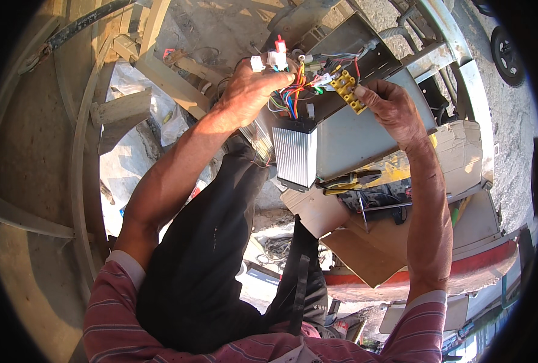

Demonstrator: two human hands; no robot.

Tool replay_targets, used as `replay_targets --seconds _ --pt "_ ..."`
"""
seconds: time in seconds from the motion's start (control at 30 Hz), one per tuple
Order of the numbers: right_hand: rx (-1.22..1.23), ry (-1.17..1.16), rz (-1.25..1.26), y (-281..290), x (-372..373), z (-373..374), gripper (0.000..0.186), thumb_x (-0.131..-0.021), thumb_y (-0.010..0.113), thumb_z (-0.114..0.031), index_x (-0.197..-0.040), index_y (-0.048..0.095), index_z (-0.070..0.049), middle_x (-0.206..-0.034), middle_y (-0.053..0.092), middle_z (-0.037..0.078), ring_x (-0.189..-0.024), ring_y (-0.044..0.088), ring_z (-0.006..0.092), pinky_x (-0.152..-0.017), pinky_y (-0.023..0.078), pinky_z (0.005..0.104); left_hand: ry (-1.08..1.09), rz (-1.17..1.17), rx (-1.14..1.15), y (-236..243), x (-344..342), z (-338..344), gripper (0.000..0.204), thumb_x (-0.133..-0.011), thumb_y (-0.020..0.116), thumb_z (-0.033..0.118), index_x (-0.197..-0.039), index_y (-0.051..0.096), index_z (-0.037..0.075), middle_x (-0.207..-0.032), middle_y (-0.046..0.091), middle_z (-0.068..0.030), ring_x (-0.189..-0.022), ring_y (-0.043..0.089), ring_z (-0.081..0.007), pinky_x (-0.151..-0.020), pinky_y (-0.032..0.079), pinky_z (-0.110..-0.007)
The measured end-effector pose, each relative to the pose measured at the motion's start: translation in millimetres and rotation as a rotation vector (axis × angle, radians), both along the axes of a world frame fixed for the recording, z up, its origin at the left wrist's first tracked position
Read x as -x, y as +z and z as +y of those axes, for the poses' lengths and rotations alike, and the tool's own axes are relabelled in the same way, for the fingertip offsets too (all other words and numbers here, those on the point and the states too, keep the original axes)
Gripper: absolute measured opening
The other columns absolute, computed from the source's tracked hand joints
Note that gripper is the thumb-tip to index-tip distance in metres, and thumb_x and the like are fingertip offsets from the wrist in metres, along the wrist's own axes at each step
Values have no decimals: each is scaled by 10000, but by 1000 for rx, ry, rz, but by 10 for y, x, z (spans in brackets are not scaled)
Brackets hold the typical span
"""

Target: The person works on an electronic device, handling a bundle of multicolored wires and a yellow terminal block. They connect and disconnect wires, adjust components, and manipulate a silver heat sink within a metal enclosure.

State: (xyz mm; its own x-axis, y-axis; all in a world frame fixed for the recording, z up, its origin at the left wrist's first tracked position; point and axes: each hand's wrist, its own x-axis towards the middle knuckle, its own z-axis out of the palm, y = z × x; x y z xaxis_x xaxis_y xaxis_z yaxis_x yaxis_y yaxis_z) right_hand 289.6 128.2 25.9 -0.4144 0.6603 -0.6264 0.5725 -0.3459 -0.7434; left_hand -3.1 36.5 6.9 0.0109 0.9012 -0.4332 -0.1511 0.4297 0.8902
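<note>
My left hand [249,91] is closed around a bundle of coloured wires [294,98]. White plug connectors [276,59], one with a red piece, stick up past its fingers. The wires run down into the end of a finned silver controller box [295,156], which sits beside my knee. In my right hand [393,112], a yellow terminal block [345,89] with metal screws is pinched by its lower end between thumb and fingers. A red wire [358,68] rises from near the block. Parts of the wiring are hidden behind my left hand.
A grey metal panel [366,133] lies under the block, with an open metal compartment [366,45] beyond it. Pliers [356,179] with yellow handles rest at the panel's near edge, by cardboard [366,251]. A curved wooden frame [81,157] stands on the left.
</note>
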Motion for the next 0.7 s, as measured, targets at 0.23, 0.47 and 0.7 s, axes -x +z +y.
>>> replay_targets --seconds 0.23,0.47,0.7 --pt "-15 4 0 -32 -22 -11 500 -944 751 -534 -979 769 -36 -755 623 -13 -721 518 82 -663 443 281 -45 23 42 22 -73 37 272 -924 760 124 -1175 709 32 -1056 736 -37 -979 666 -124 -901 514 -318" --pt "-22 20 -8 -4 -16 1 493 -947 750 -526 -986 766 -35 -763 632 -6 -726 528 85 -675 452 288 -38 -43 -35 82 -170 48 371 -906 797 108 -1245 681 11 -1019 742 -33 -950 678 -123 -887 539 -307" --pt "-6 -1 -4 31 -14 -6 464 -962 740 -499 -1005 769 -38 -781 649 -2 -742 538 87 -694 459 287 -80 -95 -26 64 -190 38 379 -931 779 117 -1278 666 15 -1057 743 -51 -1000 690 -142 -909 549 -326"
